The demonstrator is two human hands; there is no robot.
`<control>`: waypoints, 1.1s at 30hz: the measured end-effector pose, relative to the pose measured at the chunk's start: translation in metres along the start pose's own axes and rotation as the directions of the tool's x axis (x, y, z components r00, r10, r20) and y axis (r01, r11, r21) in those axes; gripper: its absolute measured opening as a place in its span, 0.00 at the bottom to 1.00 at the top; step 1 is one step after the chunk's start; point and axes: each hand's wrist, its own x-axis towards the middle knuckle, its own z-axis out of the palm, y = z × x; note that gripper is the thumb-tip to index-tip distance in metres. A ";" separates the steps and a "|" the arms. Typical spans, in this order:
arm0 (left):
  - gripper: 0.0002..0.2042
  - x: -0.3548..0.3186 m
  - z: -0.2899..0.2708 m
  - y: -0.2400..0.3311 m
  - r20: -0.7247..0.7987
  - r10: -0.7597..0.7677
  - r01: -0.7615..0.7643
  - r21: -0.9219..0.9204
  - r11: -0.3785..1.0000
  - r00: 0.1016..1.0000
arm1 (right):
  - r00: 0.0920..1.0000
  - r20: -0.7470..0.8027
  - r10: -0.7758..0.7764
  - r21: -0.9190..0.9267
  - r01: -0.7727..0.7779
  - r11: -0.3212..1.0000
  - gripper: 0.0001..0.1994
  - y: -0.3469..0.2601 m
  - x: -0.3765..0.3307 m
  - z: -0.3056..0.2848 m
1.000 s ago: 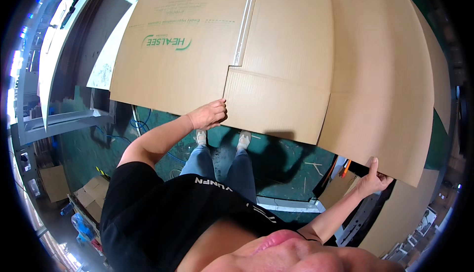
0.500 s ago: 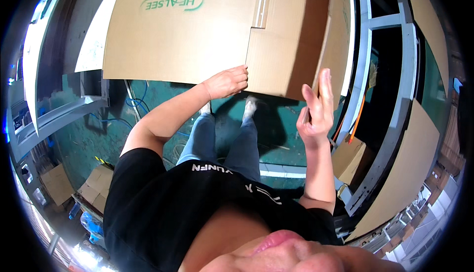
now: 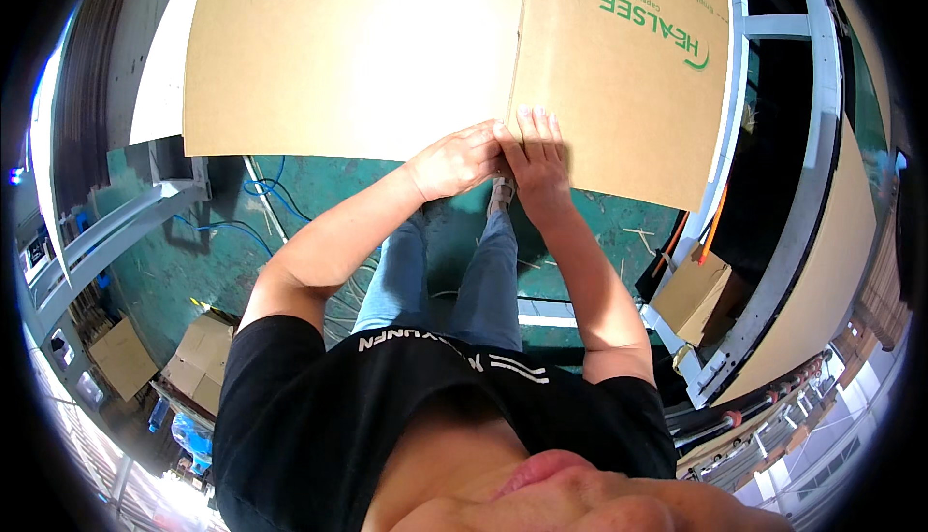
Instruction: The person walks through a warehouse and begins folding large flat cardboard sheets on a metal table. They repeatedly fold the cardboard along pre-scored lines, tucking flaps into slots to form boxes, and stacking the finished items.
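Head view, flattened carton: we saw the flattened cardboard carton [image 3: 387,58] filling the 12 o'clock half of the picture, its centre crease running down to the lower edge.
Left hand: our left hand [image 3: 454,160] was curled shut on the carton's lower edge, right at the crease.
Right hand: our right hand [image 3: 537,160] lay flat, fingers together, pressed on the right panel, touching the left.
Doing it well: we judged a firm pinch beside the crease best.
Surroundings: green floor [image 3: 290,203] below, small cardboard boxes [image 3: 198,363] at 8 o'clock.
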 end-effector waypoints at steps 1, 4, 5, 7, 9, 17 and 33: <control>0.10 0.001 0.000 0.000 0.006 0.004 -0.004 0.007 1.000 1.000 | 1.000 0.020 -0.003 0.001 0.003 1.000 0.24 0.001 -0.001 -0.001; 0.11 0.003 -0.001 0.005 0.088 -0.072 0.061 0.125 0.990 0.994 | 0.994 0.099 -0.036 -0.028 0.039 0.999 0.24 0.002 0.004 -0.020; 0.13 -0.001 0.006 -0.001 0.081 0.000 -0.005 0.062 0.998 0.997 | 0.996 0.069 -0.064 -0.007 0.064 0.998 0.25 0.005 0.002 -0.021; 0.18 -0.002 0.006 0.001 -0.004 0.018 -0.018 0.134 0.991 1.000 | 0.992 0.099 -0.073 0.001 0.073 0.997 0.26 0.006 0.003 -0.033; 0.15 -0.001 0.000 0.005 0.014 -0.013 0.011 0.112 0.994 1.000 | 0.981 0.154 -0.118 0.085 0.105 0.991 0.23 0.003 0.017 -0.063; 0.15 0.002 -0.017 0.001 0.081 -0.003 0.001 0.026 1.000 0.997 | 0.996 0.030 -0.085 0.312 0.072 0.947 0.16 0.005 -0.006 -0.090; 0.08 0.005 0.011 -0.001 -0.066 0.151 -0.149 0.036 0.988 0.986 | 0.433 -0.339 0.835 0.218 -0.827 0.517 0.28 -0.002 -0.015 0.024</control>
